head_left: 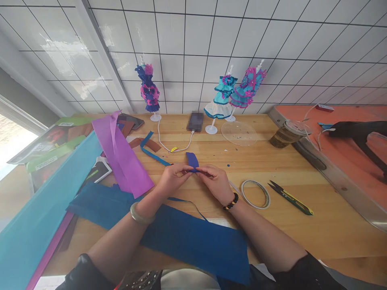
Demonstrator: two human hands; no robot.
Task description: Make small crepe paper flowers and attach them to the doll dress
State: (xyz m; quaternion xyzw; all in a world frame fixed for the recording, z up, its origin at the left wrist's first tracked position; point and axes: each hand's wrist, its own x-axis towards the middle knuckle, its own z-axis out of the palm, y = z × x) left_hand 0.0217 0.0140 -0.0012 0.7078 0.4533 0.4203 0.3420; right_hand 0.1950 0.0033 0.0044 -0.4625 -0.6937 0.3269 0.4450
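Observation:
A small dark blue strip stands up between my two hands, near the middle of the table. My left hand pinches its lower left edge, and my right hand pinches the lower right edge, the fingertips nearly touching. A narrow teal strip runs from the back down to my left fingers. Under my forearms lies a wide dark blue sheet. To the right of my right hand are a roll of white tape and green-yellow thread snips.
Purple and light blue sheets lie at the left. Along the tiled wall stand small ruffled dresses on white stands, beside a phone with a cable. A lidded cup tilts at the right, near an orange surface.

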